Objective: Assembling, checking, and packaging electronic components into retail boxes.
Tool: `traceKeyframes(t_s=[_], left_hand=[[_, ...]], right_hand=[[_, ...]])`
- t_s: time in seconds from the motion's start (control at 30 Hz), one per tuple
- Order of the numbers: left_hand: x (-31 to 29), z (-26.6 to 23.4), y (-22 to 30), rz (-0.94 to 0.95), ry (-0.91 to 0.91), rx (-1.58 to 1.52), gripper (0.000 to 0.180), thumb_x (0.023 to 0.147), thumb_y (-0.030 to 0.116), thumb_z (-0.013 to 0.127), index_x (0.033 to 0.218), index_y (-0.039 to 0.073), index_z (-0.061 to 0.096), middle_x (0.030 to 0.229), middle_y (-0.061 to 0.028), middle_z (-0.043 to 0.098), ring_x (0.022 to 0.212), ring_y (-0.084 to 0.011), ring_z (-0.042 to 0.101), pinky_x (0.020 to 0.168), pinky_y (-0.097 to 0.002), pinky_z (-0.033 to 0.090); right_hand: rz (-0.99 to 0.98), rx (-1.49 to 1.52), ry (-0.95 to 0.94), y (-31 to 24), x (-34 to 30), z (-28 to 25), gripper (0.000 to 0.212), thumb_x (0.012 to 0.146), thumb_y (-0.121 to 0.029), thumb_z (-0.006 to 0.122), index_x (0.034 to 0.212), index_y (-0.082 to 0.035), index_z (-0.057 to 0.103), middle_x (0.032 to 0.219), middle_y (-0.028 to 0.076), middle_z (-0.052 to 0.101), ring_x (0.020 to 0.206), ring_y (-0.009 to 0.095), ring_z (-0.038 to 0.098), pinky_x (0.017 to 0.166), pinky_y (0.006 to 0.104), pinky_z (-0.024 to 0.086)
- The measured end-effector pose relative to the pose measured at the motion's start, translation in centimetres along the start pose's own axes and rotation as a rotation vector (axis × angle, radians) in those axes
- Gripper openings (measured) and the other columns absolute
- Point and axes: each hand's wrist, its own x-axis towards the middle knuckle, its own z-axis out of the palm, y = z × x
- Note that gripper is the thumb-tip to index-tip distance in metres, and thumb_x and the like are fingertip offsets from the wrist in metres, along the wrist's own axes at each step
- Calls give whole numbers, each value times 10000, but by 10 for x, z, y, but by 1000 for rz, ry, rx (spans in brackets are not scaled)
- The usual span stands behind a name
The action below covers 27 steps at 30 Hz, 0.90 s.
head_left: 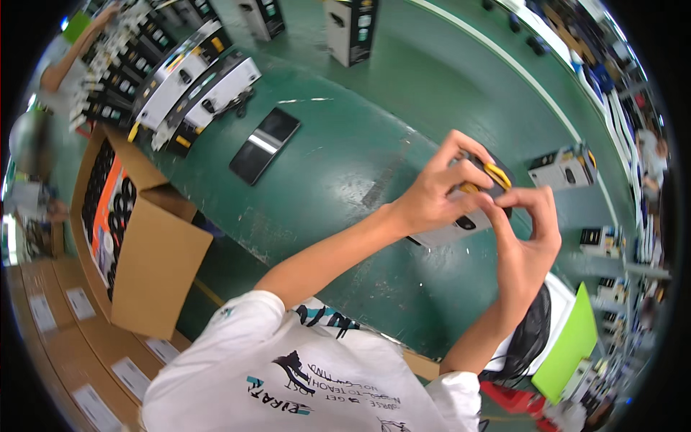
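A white and dark product box stands on the green table at the right, with a yellow hang tab at its dark top end. My left hand is closed over that top end, fingers curled by the yellow part and thumb pressed against the edge. From the right, my right hand pinches the same top edge, its thumb and forefinger close to my left thumb. The fingers hide much of the box top. Whether a small piece sits between the fingertips cannot be made out.
A black phone lies on the green table. Similar boxes are stacked at the far left, and more stand beyond. An open carton of black coiled items is at left. A green board lies at right.
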Motion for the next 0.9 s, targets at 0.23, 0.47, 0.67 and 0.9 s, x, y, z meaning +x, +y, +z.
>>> traceKeyframes(t_s=[0.23,0.47,0.67,0.9], left_hand=[[-11,-26,31,-4,-111,-15,236,937,221,857,1108,125,727,1326,-140,576,1276,-333,586,1107,-486,481],[-22,-25,52,48,-58,39,150,883,158,869,1014,169,797,1328,-96,591,1271,-317,590,1088,-470,486],[-36,-11,50,151,-39,38,333,918,102,832,1202,213,699,1422,-144,556,1386,-491,510,1135,-604,465],[-52,-10,48,119,9,149,385,876,29,849,1171,213,683,1439,-143,550,1448,-533,462,1141,-605,482]], right_hand=[[-336,-66,-95,21,-9,-3,277,730,-42,916,949,-38,746,1038,92,715,1090,331,655,1050,496,502],[-365,153,87,47,-52,27,115,955,-47,787,1010,-31,687,1183,151,608,1329,517,612,1105,610,563],[-422,104,82,50,-61,23,94,971,-82,779,1010,-34,708,1159,141,610,1298,524,625,1059,607,604],[-421,177,134,56,-64,35,144,885,-113,877,938,-63,753,1131,120,686,1242,485,678,1063,545,583]])
